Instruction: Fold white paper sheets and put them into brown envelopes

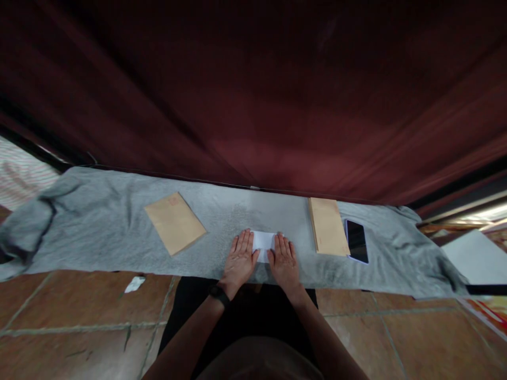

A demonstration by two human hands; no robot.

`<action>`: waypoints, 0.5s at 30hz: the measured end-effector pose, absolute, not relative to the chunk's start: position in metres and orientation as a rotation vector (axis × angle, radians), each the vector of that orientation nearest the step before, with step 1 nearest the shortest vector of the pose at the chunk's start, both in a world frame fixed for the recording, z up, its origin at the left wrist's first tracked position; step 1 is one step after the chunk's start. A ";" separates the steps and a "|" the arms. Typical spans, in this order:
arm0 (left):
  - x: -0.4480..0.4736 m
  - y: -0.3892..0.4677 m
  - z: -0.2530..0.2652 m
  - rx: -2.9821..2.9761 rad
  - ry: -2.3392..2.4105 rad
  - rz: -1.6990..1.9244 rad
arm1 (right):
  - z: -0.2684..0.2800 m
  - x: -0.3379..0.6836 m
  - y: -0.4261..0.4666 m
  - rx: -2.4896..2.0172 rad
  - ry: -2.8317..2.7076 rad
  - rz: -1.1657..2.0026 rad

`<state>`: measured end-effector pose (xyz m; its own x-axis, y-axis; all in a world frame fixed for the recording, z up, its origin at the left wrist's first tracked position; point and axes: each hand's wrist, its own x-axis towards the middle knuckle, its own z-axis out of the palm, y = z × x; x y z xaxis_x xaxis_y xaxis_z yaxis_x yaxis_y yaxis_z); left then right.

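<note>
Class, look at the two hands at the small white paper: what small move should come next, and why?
Probably a light smoothing press with both palms. The left hand and right hand lie flat, fingers extended, at opposite sides of the small white rectangular paper, which rests on a grey fabric cloth; so neither needs to regrip first.

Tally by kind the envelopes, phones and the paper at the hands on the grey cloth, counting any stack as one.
Brown envelopes: 2 (the envelope at left, the thicker stack at right; its number of envelopes can't be told)
Phone: 1
White paper between the left hand and right hand: 1
Total: 4
</note>
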<state>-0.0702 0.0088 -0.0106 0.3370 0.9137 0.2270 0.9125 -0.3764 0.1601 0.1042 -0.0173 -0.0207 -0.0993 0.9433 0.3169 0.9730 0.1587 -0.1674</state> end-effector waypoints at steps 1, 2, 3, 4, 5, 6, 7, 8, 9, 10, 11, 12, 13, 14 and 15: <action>-0.072 0.009 -0.010 2.557 1.760 0.444 | -0.020 0.107 -0.018 -1.840 -2.098 -0.116; -0.073 0.008 -0.010 2.549 1.766 0.445 | -0.020 0.109 -0.019 -1.849 -2.100 -0.111; -0.074 0.008 -0.010 2.543 1.771 0.444 | -0.020 0.111 -0.020 -1.859 -2.102 -0.107; -0.076 0.008 -0.009 2.536 1.776 0.442 | -0.019 0.113 -0.021 -1.870 -2.104 -0.103; -0.078 0.007 -0.009 2.529 1.783 0.438 | -0.019 0.115 -0.022 -1.880 -2.106 -0.099; -0.079 0.007 -0.009 2.521 1.789 0.434 | -0.018 0.116 -0.024 -1.890 -2.109 -0.095; -0.081 0.007 -0.009 2.511 1.798 0.433 | -0.018 0.118 -0.025 -1.901 -2.111 -0.091; -0.082 0.006 -0.009 2.498 1.812 0.441 | -0.017 0.119 -0.026 -1.912 -2.111 -0.087; -0.082 0.005 -0.009 2.483 1.832 0.459 | -0.017 0.120 -0.027 -1.922 -2.109 -0.083; -0.083 0.004 -0.008 2.466 1.853 0.487 | -0.017 0.121 -0.027 -1.928 -2.107 -0.080; -0.082 0.002 -0.007 2.455 1.865 0.523 | -0.017 0.121 -0.028 -1.932 -2.104 -0.078; -0.080 -0.001 -0.007 2.458 1.856 0.558 | -0.017 0.122 -0.028 -1.932 -2.101 -0.077; -0.077 -0.004 -0.006 2.480 1.816 0.586 | -0.017 0.122 -0.028 -1.931 -2.098 -0.077; -0.073 -0.009 -0.005 2.525 1.736 0.599 | -0.017 0.121 -0.028 -1.928 -2.097 -0.077; -0.068 -0.013 -0.005 2.585 1.626 0.593 | -0.017 0.121 -0.028 -1.925 -2.098 -0.077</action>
<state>-0.0678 -0.0134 -0.0050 0.3813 0.8743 0.3005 0.8624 -0.4534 0.2250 0.1212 -0.0283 -0.0168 -0.0631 0.9665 0.2486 0.9821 0.1045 -0.1568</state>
